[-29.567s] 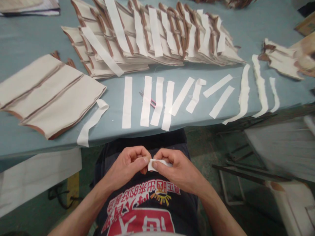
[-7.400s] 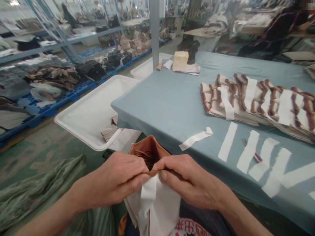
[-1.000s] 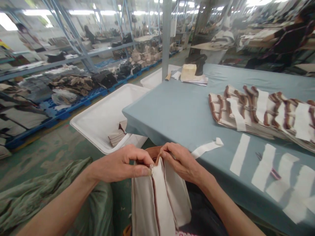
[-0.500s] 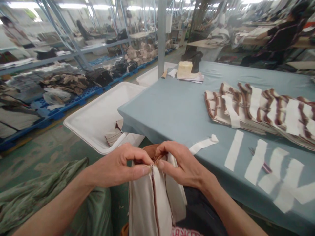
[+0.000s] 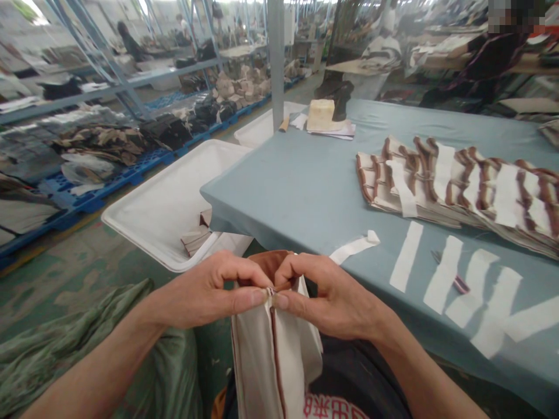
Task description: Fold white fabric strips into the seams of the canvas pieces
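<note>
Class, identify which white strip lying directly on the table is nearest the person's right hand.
The leftmost white strip, whose far end is curled over; it lies just beyond the right hand, while the other strips lie farther right.

white tub [image 5: 152, 203], blue pallets [image 5: 56, 195] beyond, crumpled green cloth [image 5: 82, 320] nearer

Left hand [image 5: 218, 288]: one
Right hand [image 5: 327, 298]: one
Held cream piece [image 5: 254, 355]: one
Surface [image 5: 279, 186]: one
Loose white strips [image 5: 406, 256]: six that I can make out
Row of cream pieces [image 5: 419, 174]: one, layers too packed for me to count
Strips atop it [image 5: 506, 195]: at least five
Snips [image 5: 462, 284]: one pair
Yellowish block [image 5: 321, 114]: one
White tubs [image 5: 144, 203]: two
Grey post [image 5: 276, 70]: one
</note>
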A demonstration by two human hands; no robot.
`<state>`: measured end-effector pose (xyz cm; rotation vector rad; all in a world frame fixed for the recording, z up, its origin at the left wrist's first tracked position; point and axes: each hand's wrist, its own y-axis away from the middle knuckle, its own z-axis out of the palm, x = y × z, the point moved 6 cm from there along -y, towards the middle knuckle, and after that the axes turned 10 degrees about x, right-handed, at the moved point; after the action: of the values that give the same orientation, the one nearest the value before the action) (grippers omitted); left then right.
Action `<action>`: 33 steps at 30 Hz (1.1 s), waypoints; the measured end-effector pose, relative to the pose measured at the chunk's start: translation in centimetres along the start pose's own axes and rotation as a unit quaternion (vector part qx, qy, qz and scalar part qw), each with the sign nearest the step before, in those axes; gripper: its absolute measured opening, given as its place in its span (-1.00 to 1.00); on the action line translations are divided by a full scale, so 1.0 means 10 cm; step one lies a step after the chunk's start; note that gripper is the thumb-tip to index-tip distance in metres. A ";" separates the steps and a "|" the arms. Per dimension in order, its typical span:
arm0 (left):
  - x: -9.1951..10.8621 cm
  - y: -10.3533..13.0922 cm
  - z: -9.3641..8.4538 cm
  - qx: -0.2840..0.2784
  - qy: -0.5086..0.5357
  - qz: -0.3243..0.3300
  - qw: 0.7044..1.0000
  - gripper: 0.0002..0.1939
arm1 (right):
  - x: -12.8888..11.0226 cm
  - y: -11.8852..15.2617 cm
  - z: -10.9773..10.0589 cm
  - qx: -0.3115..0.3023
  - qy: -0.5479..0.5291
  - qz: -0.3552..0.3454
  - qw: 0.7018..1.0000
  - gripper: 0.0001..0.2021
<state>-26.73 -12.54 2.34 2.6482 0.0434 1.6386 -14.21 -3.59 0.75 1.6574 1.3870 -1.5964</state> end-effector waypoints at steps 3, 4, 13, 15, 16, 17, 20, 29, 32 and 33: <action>-0.02 -0.01 0.01 -0.002 -0.004 -0.008 1.000 -0.75 | 0.03 0.00 0.00 -0.014 -0.025 0.025 0.999 -0.75; -0.02 -0.01 0.01 -0.002 -0.006 -0.009 1.000 -0.75 | 0.04 0.01 0.00 -0.018 -0.033 0.030 0.999 -0.75; -0.09 -0.03 0.07 0.007 0.010 -0.031 0.999 -0.80 | 0.07 0.02 -0.02 -0.012 -0.008 0.070 0.997 -0.79; -0.08 -0.05 0.08 0.016 0.006 -0.039 0.999 -0.83 | 0.05 0.01 -0.03 -0.003 0.029 0.063 0.998 -0.82; -0.08 -0.06 0.08 0.021 0.002 -0.041 0.999 -0.84 | 0.04 0.01 -0.04 0.000 0.045 0.060 0.997 -0.84; -0.07 -0.08 0.07 0.027 -0.005 -0.041 0.999 -0.84 | 0.04 0.01 -0.03 0.003 0.058 0.059 0.997 -0.85; -0.08 -0.10 0.06 0.039 -0.024 -0.046 0.998 -0.83 | 0.05 -0.02 -0.02 0.010 0.093 0.064 0.994 -0.85; -0.41 -0.02 -0.01 0.078 -0.008 -0.093 0.993 -0.78 | 0.26 -0.15 0.16 0.012 0.163 0.090 0.982 -0.88; -0.59 -0.01 -0.05 0.072 0.041 -0.094 0.992 -0.79 | 0.35 -0.21 0.22 0.009 0.168 0.121 0.978 -0.89; -0.65 -0.01 -0.06 0.069 0.054 -0.093 0.992 -0.79 | 0.37 -0.23 0.24 0.004 0.169 0.127 0.977 -0.90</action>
<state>-30.20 -12.64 -3.19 2.5541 0.4055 1.7731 -18.01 -3.44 -2.51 2.0889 1.2557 -1.2200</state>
